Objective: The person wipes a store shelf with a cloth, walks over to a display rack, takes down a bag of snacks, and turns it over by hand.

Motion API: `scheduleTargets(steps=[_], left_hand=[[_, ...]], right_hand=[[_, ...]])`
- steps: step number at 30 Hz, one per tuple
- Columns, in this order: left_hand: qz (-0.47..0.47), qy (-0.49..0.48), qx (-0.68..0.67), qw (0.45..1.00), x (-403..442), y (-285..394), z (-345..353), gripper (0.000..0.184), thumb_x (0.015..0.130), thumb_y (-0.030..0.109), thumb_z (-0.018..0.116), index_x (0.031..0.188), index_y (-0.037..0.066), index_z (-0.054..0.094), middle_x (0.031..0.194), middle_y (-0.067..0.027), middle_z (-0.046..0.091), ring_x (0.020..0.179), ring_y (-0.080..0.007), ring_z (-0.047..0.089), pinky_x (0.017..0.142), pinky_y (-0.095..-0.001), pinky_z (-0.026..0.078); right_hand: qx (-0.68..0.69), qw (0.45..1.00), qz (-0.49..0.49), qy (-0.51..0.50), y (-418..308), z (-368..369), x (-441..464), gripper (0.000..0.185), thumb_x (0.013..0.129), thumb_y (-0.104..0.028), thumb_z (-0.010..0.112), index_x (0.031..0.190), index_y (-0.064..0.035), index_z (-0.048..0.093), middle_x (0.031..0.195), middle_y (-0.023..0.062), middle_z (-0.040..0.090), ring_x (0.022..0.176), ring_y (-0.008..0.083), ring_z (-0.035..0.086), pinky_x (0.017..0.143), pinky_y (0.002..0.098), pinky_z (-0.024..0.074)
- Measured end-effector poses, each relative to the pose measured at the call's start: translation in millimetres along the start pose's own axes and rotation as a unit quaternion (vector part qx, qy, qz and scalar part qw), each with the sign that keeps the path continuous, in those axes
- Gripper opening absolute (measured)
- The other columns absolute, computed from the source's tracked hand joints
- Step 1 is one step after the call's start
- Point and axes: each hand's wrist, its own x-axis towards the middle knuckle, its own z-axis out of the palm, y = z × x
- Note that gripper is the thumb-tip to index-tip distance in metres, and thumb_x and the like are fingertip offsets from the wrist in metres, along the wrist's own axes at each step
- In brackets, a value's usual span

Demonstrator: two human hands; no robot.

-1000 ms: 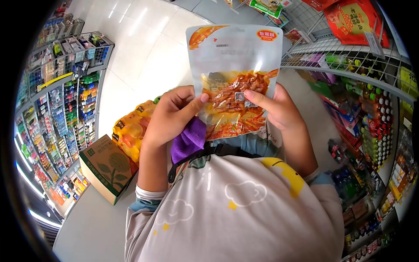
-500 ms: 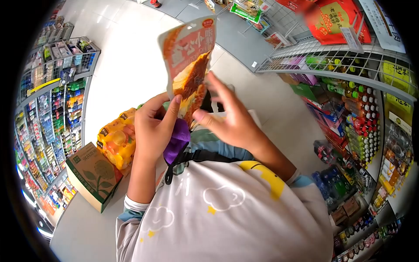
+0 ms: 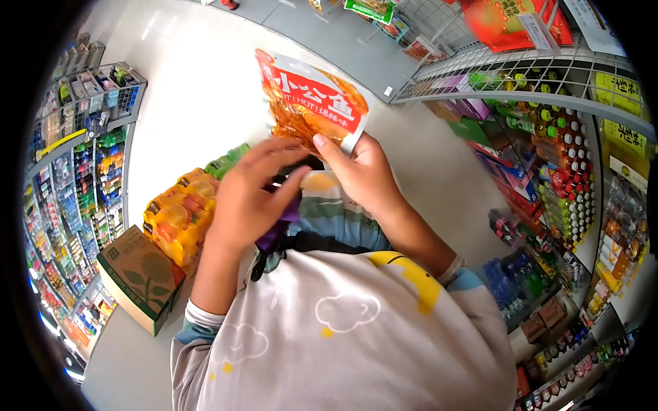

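Note:
A red and white snack pouch (image 3: 315,103) with white lettering and a picture of food tilts in front of me. My right hand (image 3: 360,171) grips its lower right corner, thumb on the printed face. Close to the pouch's lower left edge is my left hand (image 3: 257,192), slightly blurred, its fingers spread apart from the thumb with nothing seen between them. Purple cloth (image 3: 274,229) shows partly behind my left hand, above the black strap at my waist.
On the left, a brown and green box (image 3: 140,274) stands beside a yellow shrink-wrapped pack (image 3: 179,218) on a grey surface (image 3: 130,356). Full store shelves (image 3: 62,205) line the far left. At right are a wire rack (image 3: 507,96) and rows of bottles (image 3: 569,171).
The pouch has turned from its back to its red front and now tilts the other way. My right hand has taken hold of it, and my left hand has let go.

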Motion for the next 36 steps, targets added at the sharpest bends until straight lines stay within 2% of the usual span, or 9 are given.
scheduleTargets(steps=[2, 3, 4, 6, 10, 11, 15, 19, 36], left_hand=[[-0.027, 0.053, -0.007, 0.998, -1, -13, -13, 0.022, 0.085, 0.008, 0.075, 0.106, 0.006, 0.072, 0.107, -0.0063, 0.070, 0.069, -0.0122, 0.060, 0.058, -0.0254, 0.047], [-0.087, 0.084, -0.060, 0.991, -6, -23, -16, 0.020, 0.087, 0.009, 0.074, 0.106, 0.006, 0.071, 0.102, -0.0009, 0.069, 0.060, -0.0037, 0.045, 0.052, -0.0204, 0.037], [-0.107, 0.099, -0.100, 0.984, -7, -34, -23, 0.021, 0.089, 0.011, 0.073, 0.109, 0.006, 0.070, 0.100, 0.0023, 0.067, 0.059, -0.0008, 0.042, 0.051, -0.0193, 0.035], [-0.268, 0.081, -0.137, 0.950, -12, -37, -43, 0.020, 0.091, 0.013, 0.072, 0.109, 0.004, 0.069, 0.097, 0.0026, 0.065, 0.058, 0.0002, 0.042, 0.050, -0.0190, 0.034], [-0.221, 0.147, -0.275, 0.924, -29, -86, -34, 0.033, 0.096, 0.024, 0.068, 0.122, 0.004, 0.059, 0.093, -0.0008, 0.063, 0.077, -0.0039, 0.052, 0.061, -0.0196, 0.040], [-0.262, 0.100, -0.322, 0.904, -35, -95, -36, 0.038, 0.098, 0.027, 0.065, 0.127, 0.006, 0.054, 0.092, -0.0010, 0.062, 0.085, -0.0064, 0.053, 0.065, -0.0203, 0.041], [-0.313, 0.018, -0.488, 0.815, -67, -152, 1, 0.050, 0.098, 0.039, 0.062, 0.129, 0.000, 0.054, 0.097, -0.0017, 0.063, 0.083, -0.0055, 0.054, 0.070, -0.0198, 0.043], [-0.275, -0.055, -0.632, 0.722, -80, -176, 30, 0.040, 0.097, 0.028, 0.066, 0.124, -0.001, 0.062, 0.119, -0.0071, 0.067, 0.106, -0.0110, 0.061, 0.096, -0.0285, 0.047], [-0.299, 0.031, -0.705, 0.643, -119, -214, 65, 0.039, 0.096, 0.024, 0.069, 0.125, 0.000, 0.062, 0.119, -0.0059, 0.068, 0.107, -0.0120, 0.062, 0.095, -0.0297, 0.048]], right_hand=[[0.000, 1.000, 0.015, 0.012, -2, 0, -2, 0.027, 0.099, -0.014, 0.061, 0.121, 0.0017, 0.062, 0.114, 0.0065, 0.068, 0.103, 0.0098, 0.062, 0.091, 0.0282, 0.0492], [0.001, 0.999, 0.027, 0.026, -3, 0, -2, 0.024, 0.099, -0.015, 0.061, 0.118, 0.0013, 0.064, 0.113, 0.0064, 0.069, 0.102, 0.0091, 0.061, 0.090, 0.0280, 0.0494], [-0.005, 0.999, 0.030, 0.020, -5, 2, -1, 0.024, 0.099, -0.015, 0.061, 0.118, 0.0013, 0.064, 0.113, 0.0064, 0.069, 0.102, 0.0091, 0.061, 0.090, 0.0280, 0.0494], [0.047, 0.994, 0.090, 0.035, -9, 6, 2, 0.025, 0.099, -0.016, 0.062, 0.118, 0.0006, 0.064, 0.112, 0.0052, 0.069, 0.102, 0.0082, 0.061, 0.089, 0.0278, 0.0496], [0.163, 0.958, 0.235, -0.006, 5, 18, 4, 0.028, 0.097, -0.015, 0.065, 0.122, -0.0022, 0.062, 0.117, 0.0050, 0.068, 0.106, 0.0126, 0.063, 0.091, 0.0306, 0.0514], [0.184, 0.938, 0.292, -0.018, 8, 19, 3, 0.031, 0.097, -0.015, 0.064, 0.125, -0.0029, 0.061, 0.121, 0.0060, 0.066, 0.109, 0.0155, 0.063, 0.093, 0.0338, 0.0523], [0.149, 0.909, 0.388, -0.023, 27, 24, -1, 0.036, 0.099, -0.017, 0.062, 0.131, -0.0030, 0.055, 0.125, 0.0082, 0.064, 0.111, 0.0186, 0.064, 0.095, 0.0367, 0.0535], [0.090, 0.879, 0.468, -0.019, 45, 33, 4, 0.037, 0.100, -0.022, 0.061, 0.132, -0.0037, 0.054, 0.126, 0.0093, 0.064, 0.111, 0.0199, 0.065, 0.093, 0.0372, 0.0548], [-0.092, 0.761, 0.629, -0.128, 91, 58, 45, 0.050, 0.090, -0.014, 0.074, 0.135, -0.0031, 0.053, 0.129, 0.0064, 0.062, 0.116, 0.0168, 0.059, 0.100, 0.0365, 0.0480]])
